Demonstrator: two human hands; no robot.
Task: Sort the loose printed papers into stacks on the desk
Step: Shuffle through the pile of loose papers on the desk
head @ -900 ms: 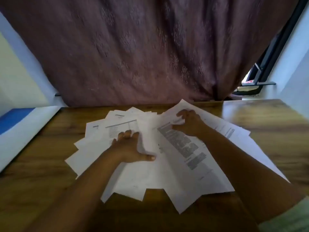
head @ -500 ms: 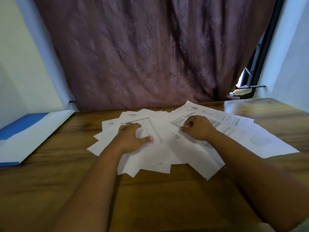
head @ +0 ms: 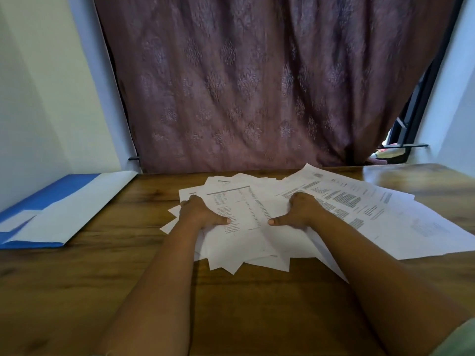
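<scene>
The loose printed papers (head: 257, 211) are lying in an overlapping fan on the wooden desk (head: 102, 291), at its centre and spreading toward the far right corner. The sheets are lying flat, at differing angles, with their corners projecting past one another along the near edge of the pile.

The left hand (head: 203, 214) is resting palm-down on the left part of the pile. Its thumb is lying straight along the top sheet and pointing right; its fingers are bending over the far-left edge of the sheets, and whether they are gripping that edge cannot be determined.

The right hand (head: 300, 210) is resting palm-down on the pile, just right of centre. Its thumb is lying straight and pointing left toward the other thumb; its fingers are curling downward against the paper, and whether they are holding a sheet cannot be determined. Between the two thumbs, a sheet carrying columns of print is lying exposed.

A blue and white folder (head: 61, 206) is lying flat at the left of the desk, well apart from the pile. A maroon patterned curtain (head: 244, 86) is hanging behind the far edge of the desk.
</scene>
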